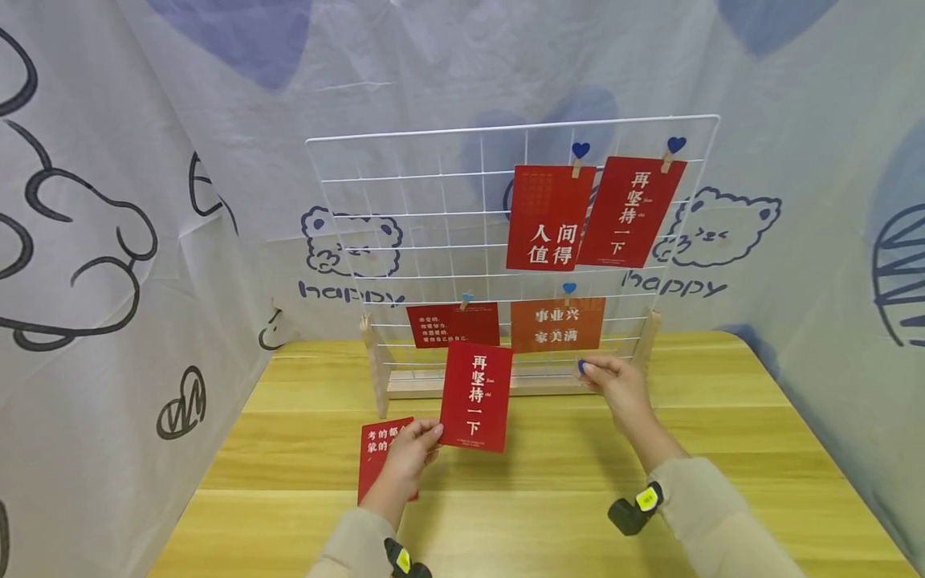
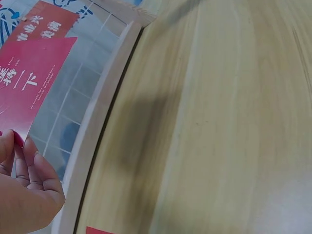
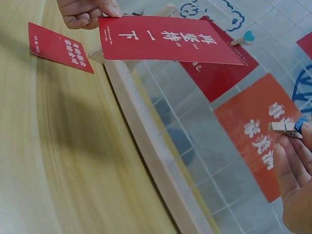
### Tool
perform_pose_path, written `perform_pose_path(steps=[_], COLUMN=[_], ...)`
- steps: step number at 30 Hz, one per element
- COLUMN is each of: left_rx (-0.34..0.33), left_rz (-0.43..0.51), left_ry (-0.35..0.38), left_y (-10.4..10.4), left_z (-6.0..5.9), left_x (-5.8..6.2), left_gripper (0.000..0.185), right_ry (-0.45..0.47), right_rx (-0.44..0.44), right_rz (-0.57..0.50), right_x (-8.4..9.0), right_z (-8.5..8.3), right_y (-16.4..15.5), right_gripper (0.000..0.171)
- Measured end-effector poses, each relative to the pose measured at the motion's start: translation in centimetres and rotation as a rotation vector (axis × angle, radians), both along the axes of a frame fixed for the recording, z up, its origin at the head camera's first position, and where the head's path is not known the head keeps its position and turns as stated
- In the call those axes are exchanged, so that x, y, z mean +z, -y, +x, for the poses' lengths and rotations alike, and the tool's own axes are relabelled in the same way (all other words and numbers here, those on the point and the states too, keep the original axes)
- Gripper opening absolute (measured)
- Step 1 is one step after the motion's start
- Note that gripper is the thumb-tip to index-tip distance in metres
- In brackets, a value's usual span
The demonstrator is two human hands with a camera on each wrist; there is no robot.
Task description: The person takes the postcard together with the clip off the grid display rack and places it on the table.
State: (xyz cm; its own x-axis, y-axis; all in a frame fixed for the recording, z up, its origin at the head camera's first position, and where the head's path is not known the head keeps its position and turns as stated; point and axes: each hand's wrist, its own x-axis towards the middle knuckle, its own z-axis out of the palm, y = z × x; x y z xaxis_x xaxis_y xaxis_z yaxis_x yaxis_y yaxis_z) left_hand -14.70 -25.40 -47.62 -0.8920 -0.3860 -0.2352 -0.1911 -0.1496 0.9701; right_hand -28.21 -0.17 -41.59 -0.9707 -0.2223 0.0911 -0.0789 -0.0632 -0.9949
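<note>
A red card with white characters (image 1: 475, 397) is pinched at its lower left corner by my left hand (image 1: 410, 456), held in front of the grid rack. Between thumb and fingers of my right hand (image 1: 620, 393) is a small wooden clothespin (image 3: 282, 127) with a blue top, near the rack's lower right. The white wire grid rack (image 1: 462, 247) stands in a wooden base (image 1: 415, 385). Clipped to it are two red cards (image 1: 549, 217) high on the right, and lower down a red card (image 1: 433, 327) and an orange card (image 1: 558, 325).
Another red card (image 1: 372, 461) lies on the wooden table (image 1: 535, 514) at left, partly hidden by my left hand and forearm. Heart-topped clips (image 1: 676, 144) hold the hung cards. A patterned cloth (image 1: 238, 160) hangs behind and beside the table.
</note>
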Motion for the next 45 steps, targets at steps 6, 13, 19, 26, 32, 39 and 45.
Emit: perform_pose_path(steps=[6,13,19,26,32,39,45], left_rx=[0.012,0.014,0.005,0.001,0.021,0.042,0.035], left_rz=[-0.003,-0.031,-0.05,-0.061,-0.038,-0.022,-0.022], left_ry=[0.006,0.039,0.093,0.119,0.136,0.143,0.14], left_y=[0.2,0.6,0.8,0.9,1.1,1.1,1.2], left_z=[0.5,1.0,1.7,2.1,2.3,2.4,2.6], left_x=[-1.0,-1.7,-2.3,-3.1,-3.6,-4.0,-4.2], left_gripper=[0.02,0.02,0.023,0.027,0.026,0.025,0.024], right_ry=[0.04,-0.029,0.014,0.071,0.117,0.169,0.204], right_rx=[0.019,0.088,-0.051,-0.1,-0.136,-0.087,-0.203], right_rz=[-0.061,-0.18,-0.162,-0.14,-0.125,-0.122,-0.068], right_x=[-0.9,-10.5,-17.7,-17.4,-16.7,-14.6,-17.0], right_z=[0.6,-4.3,-8.0,-6.4,-5.1,-3.0,-3.8], right_y=[-0.9,-4.0,-6.3,-8.2,-9.7,-10.9,-11.7], right_gripper=[0.019,0.018,0.03,0.029,0.021,0.016,0.018])
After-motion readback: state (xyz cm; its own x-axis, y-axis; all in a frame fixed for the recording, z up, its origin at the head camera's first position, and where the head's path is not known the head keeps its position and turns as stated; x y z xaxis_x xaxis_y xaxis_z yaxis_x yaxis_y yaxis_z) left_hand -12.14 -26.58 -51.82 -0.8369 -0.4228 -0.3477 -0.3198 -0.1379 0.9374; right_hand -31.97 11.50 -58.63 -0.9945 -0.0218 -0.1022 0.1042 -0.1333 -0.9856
